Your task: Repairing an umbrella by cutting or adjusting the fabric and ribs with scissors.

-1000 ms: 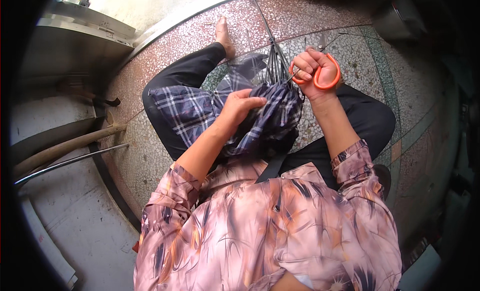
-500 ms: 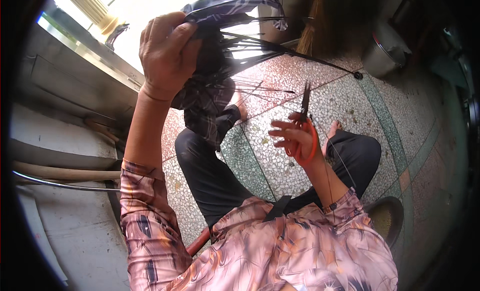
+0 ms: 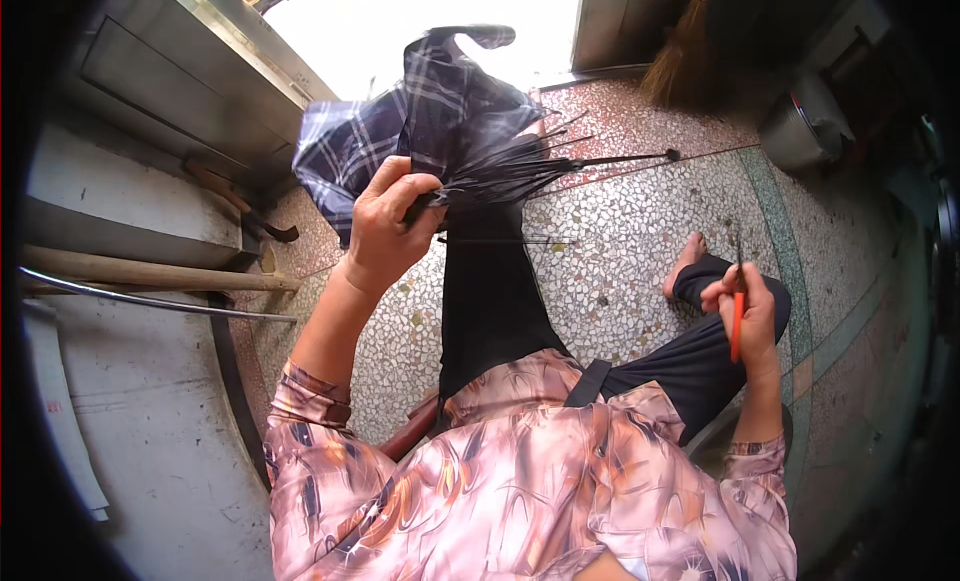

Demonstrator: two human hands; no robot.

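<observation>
The left hand (image 3: 385,226) is clenched around a folded plaid umbrella (image 3: 420,131), held up on the far left with its thin black ribs (image 3: 560,166) splaying right. On the near right, the right hand (image 3: 745,316) grips orange-handled scissors (image 3: 738,316) over the knee.

Two hands are in view: the left hand (image 3: 385,226) in the upper middle of the frame and the right hand (image 3: 745,316) at the right. There is one plaid umbrella (image 3: 420,131) at the upper centre; its thin dark ribs (image 3: 560,166) fan out to the right, too bunched to count. One pair of orange-handled scissors (image 3: 737,316) shows at the right. One bare foot (image 3: 688,261) lies right of centre. One broom (image 3: 680,56) stands at the top right, with one metal pot (image 3: 810,126) beside it. One wooden pole (image 3: 150,273) and one metal rod (image 3: 150,299) lie at the left.
</observation>
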